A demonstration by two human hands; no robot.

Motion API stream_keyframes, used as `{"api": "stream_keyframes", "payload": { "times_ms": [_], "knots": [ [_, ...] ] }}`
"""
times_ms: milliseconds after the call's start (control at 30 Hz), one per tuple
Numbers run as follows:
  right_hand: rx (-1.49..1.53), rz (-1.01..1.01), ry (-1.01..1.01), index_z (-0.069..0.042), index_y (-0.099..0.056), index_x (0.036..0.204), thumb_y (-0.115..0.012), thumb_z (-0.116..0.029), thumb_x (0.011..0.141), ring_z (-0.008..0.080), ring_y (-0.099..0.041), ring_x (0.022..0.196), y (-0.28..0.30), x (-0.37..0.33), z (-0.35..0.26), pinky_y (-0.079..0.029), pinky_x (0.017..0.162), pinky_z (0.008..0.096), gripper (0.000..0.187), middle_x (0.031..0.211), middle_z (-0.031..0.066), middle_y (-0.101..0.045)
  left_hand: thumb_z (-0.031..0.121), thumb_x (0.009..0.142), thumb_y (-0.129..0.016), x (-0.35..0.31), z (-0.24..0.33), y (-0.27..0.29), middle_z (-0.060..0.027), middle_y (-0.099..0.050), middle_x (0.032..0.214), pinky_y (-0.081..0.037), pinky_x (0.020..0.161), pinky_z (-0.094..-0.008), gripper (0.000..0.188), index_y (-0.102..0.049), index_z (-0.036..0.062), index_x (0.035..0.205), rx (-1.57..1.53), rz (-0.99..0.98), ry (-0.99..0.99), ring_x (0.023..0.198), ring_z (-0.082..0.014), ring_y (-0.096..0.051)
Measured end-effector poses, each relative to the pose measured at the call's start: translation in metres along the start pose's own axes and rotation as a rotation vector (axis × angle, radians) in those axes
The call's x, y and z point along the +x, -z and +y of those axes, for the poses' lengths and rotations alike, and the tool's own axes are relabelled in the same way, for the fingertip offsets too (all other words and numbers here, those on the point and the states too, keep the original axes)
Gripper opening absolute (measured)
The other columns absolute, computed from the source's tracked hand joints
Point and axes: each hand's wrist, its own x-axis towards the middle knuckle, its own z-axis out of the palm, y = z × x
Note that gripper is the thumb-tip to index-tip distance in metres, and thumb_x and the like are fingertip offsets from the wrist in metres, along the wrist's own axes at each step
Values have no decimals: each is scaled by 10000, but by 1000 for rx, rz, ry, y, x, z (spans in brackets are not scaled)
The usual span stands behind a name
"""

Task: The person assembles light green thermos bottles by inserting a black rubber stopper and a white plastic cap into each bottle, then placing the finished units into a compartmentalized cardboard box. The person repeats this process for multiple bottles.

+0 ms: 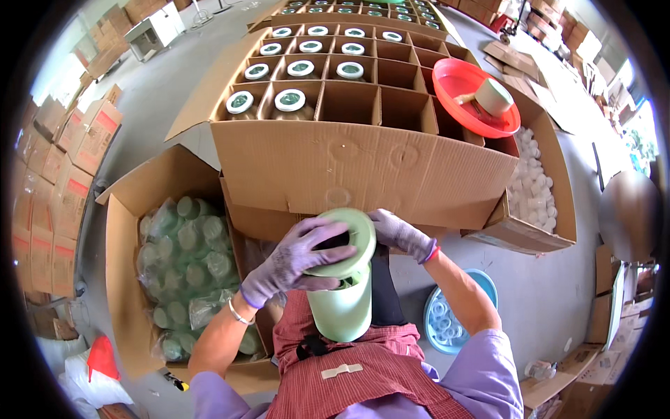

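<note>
The green jar [343, 307] is gripped at its mouth by the gloved left hand [293, 260]. The lid [352, 241] is clasped by the right hand [401, 234], fingers curled over its rim.

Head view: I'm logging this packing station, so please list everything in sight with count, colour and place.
jar: one, pale green, held at the person's chest
divided carton: one, brown, ahead; about eleven white-lidded jars in its left cells
red basin: one, on the carton's right end, holding a pale scoop
carton of bagged jars: one, brown, lower left
carton of white caps: one, right
blue basin: one, lower right, holding rings
stacked cartons: many, far left
left hand: gloved, on the jar
right hand: gloved, at the jar's rim
</note>
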Motion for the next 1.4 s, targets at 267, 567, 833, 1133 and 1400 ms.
{"api": "stream_keyframes", "payload": {
  "times_ms": [267,567,833,1133,1400],
  "knots": [
    [-162,258,435,-1,-642,1139,-571,-196,938,269,-619,1014,-35,-14,9,-495,900,355,289,1071,173,-613,557,843,-652,-24,-4,-23,-115,-606,1283,-402,1030,-461,639,-633,108,1298,-341,-187,148,1194,-355,-517],
    [-376,-147,493,-7,-535,1320,-440,-361,1013,371,-533,1221,-54,11,30,-425,1041,427,478,1329,220,-557,700,819,-585,-33,31,-45,-196,-516,1316,-390,1045,-492,808,-606,22,1257,-69,-211,279,1226,-422,-481],
    [-695,157,544,-40,-483,1385,-483,-618,931,406,-532,1183,-25,-105,17,-446,988,466,735,1284,240,-549,199,1008,-522,-72,42,-126,-129,-532,1333,-381,1065,-295,312,-589,-11,1230,-861,561,890,1240,-199,-499],
    [-699,658,170,-9,-630,1011,-497,-279,982,382,-643,853,-70,-164,80,-510,763,448,303,884,213,-634,291,959,-630,-67,44,-132,-2,-594,927,-460,752,-226,266,-592,34,1014,-1179,-33,1087,853,-79,-541],
    [-334,864,294,1,-621,943,-591,-123,876,380,-622,796,-111,-136,73,-495,733,430,144,831,179,-616,297,998,-545,-77,15,-138,-2,-667,913,-498,705,-265,286,-652,45,1082,-1210,-295,931,809,-88,-607]
  ]
}}
